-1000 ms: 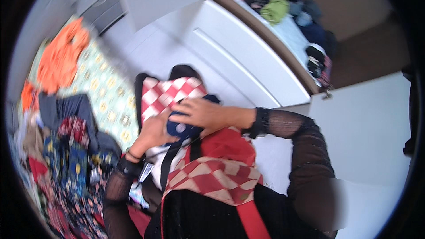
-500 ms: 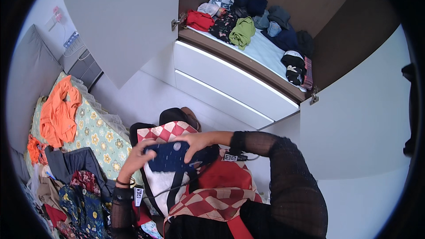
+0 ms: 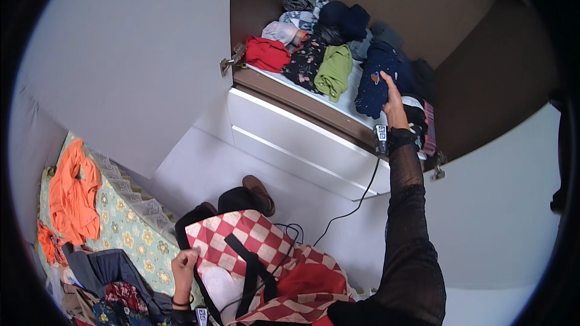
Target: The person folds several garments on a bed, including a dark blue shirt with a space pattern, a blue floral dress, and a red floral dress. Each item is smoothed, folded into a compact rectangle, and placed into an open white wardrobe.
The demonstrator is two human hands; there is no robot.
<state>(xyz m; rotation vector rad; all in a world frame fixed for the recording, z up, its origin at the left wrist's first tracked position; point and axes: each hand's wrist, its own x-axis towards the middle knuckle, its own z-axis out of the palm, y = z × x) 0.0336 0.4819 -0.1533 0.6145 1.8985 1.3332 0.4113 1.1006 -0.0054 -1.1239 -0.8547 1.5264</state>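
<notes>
My right hand (image 3: 394, 108) reaches into the wardrobe and holds a rolled navy garment with small light specks (image 3: 373, 92). The thumb lies along its near side; the other fingers are mostly hidden. This roll rests by a black piece with white markings (image 3: 415, 115) and a light green folded garment (image 3: 333, 72). Down at the lower left, my left hand (image 3: 183, 268) is closed, its fingers curled beside the red and cream checkered cloth (image 3: 241, 226) on my lap. Whether anything is in those fingers cannot be made out.
More folded clothes, among them a red one (image 3: 267, 54) and a black floral one (image 3: 305, 63), fill the wardrobe shelf (image 3: 302, 88). Open doors (image 3: 133, 54) flank it. Loose clothes and an orange garment (image 3: 74, 193) lie on the bed (image 3: 124, 217). A cable (image 3: 338, 217) trails from my right wrist.
The navy speckled roll has gone from both hands over my lap up to the shelf in my right hand. My left hand has let go of it and dropped lower.
</notes>
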